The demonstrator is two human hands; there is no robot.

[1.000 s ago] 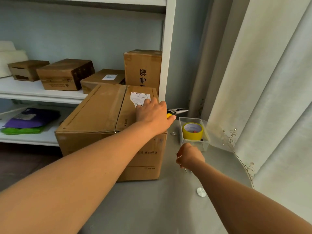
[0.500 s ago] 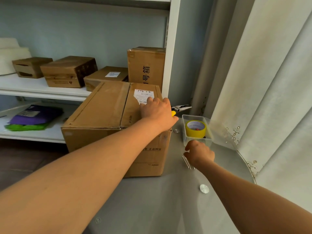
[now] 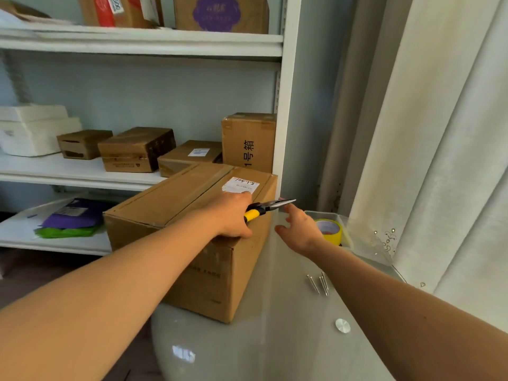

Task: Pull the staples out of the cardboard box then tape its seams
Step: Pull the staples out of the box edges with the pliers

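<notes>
**Fingers spread toward the pliers beside the box**

Fingers (image 3: 291,214) of the right hand (image 3: 303,232) are spread wide, holding nothing, just beside the tips of the yellow-handled pliers (image 3: 270,207). At frame centre the left hand (image 3: 233,215) rests flat and relaxed on the cardboard box (image 3: 176,207), which sits on the grey table (image 3: 275,339). Loose metal pins (image 3: 319,283) lie lower right. Yellow tape roll (image 3: 330,232) sits in a clear tray (image 3: 345,225). White shelves (image 3: 82,171) fill the left.

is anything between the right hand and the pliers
Nothing visible. The right hand reaches with fingers spread just below the metal tips of the pliers, with open space between them. The left hand rests on the cardboard box, covering part of the yellow handles.
</notes>
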